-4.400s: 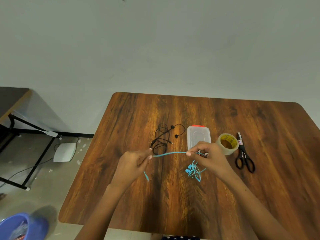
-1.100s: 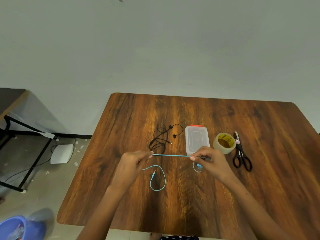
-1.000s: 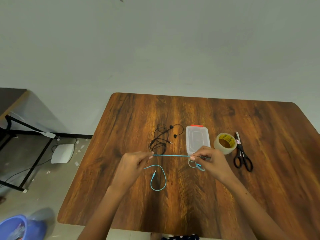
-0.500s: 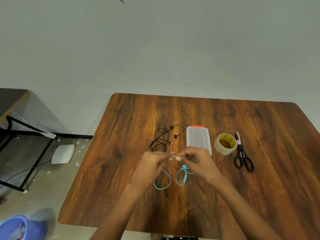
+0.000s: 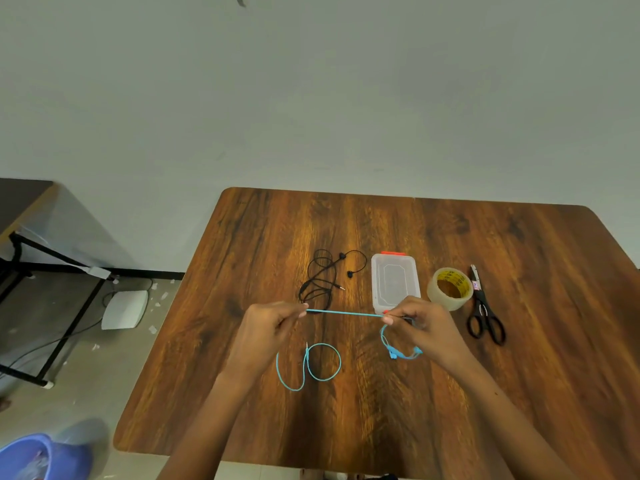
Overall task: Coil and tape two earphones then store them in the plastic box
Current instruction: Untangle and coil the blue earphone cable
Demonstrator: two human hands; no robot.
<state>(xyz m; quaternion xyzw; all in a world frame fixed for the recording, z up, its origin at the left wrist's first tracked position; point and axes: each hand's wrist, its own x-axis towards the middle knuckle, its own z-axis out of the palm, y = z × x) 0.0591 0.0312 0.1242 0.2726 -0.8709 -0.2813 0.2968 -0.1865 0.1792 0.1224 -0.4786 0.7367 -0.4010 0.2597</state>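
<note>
Hands (image 5: 268,327) (image 5: 420,325) pinch thin blue earphone cord (image 5: 346,313) taut.

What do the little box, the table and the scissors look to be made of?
Box: clear, slightly frosted plastic, since the wood shows through it, with orange clips. Table: wood grain with a smooth sheen; possibly laminate, not solid wood. Scissors: black handles, likely plastic; the blades look metal, though too small to be sure.

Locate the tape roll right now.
Head view: the tape roll sits on the wooden table, right of centre, between the clear plastic box and the black scissors, just beyond the right hand.
</note>
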